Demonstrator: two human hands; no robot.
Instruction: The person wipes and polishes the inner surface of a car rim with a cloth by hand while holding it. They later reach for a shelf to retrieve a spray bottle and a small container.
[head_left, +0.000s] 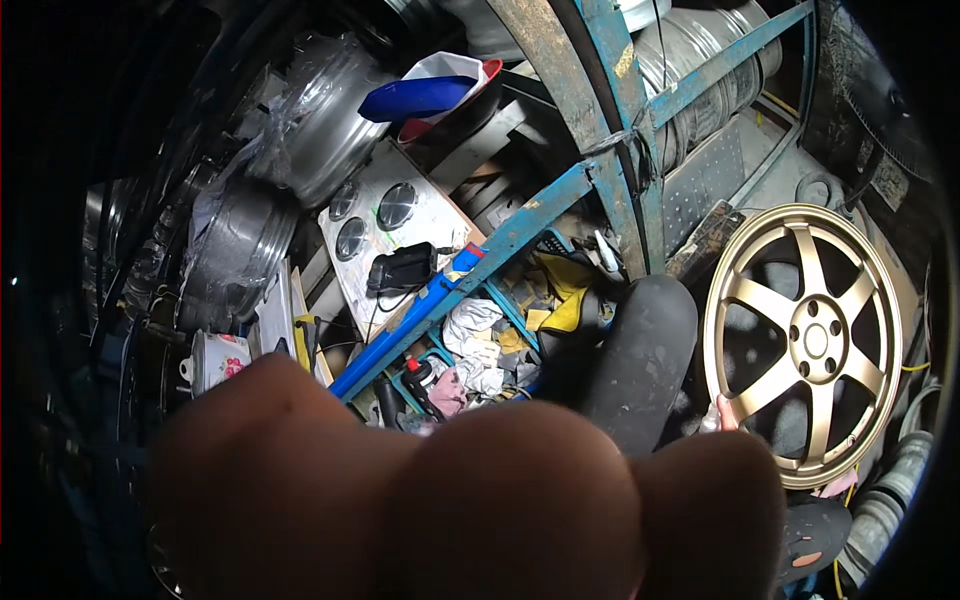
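A gold six-spoke alloy wheel (815, 341) stands tilted between my knees, its face towards me. At its lower left rim show a few fingertips, seemingly of my left hand (727, 414); the rest of that hand is hidden. Beside these fingers is a small pale object (709, 420), too small to name. Large rounded shapes of bare skin, seemingly the fingers of my right hand (525, 510), fill the bottom of the view close to the lens. What they hold cannot be seen.
A blue steel frame (517, 232) crosses ahead. A crate (514, 315) holds rags, sandpaper and bottles. More wheels (232, 247) are stacked at left, by an enamel pot (217, 360). A white board (390, 240) carries round caps and a black device. Metal rims (697, 82) lie behind.
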